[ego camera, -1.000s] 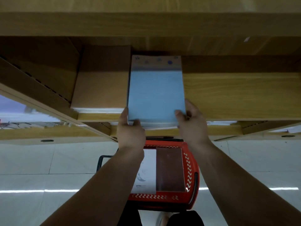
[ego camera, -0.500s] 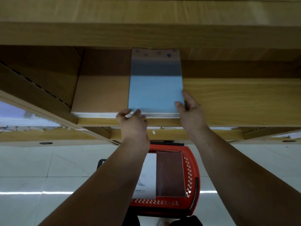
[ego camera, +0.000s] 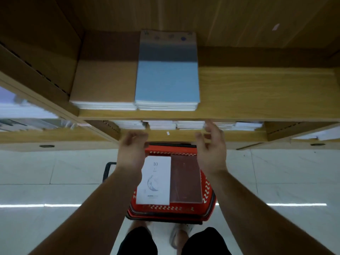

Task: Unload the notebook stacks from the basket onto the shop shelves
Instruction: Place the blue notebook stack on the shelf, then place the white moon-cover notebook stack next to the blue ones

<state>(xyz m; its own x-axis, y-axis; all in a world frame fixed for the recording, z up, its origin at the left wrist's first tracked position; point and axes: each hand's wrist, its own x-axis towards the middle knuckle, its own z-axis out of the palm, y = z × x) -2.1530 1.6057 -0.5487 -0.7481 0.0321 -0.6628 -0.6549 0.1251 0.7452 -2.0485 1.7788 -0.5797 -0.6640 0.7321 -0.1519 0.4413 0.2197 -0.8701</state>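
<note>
Notebook stacks (ego camera: 154, 181) lie in the basket (ego camera: 208, 188), two side by side; a blue stack (ego camera: 167, 81) sits shelved above it. Left hand (ego camera: 131, 150) and right hand (ego camera: 211, 151) hover over it, empty, fingers apart. A loose grab could fan a stack and spill it.

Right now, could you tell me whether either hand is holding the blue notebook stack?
No, the blue notebook stack lies on the shelf, while the left hand and right hand hang empty below its edge.
</note>
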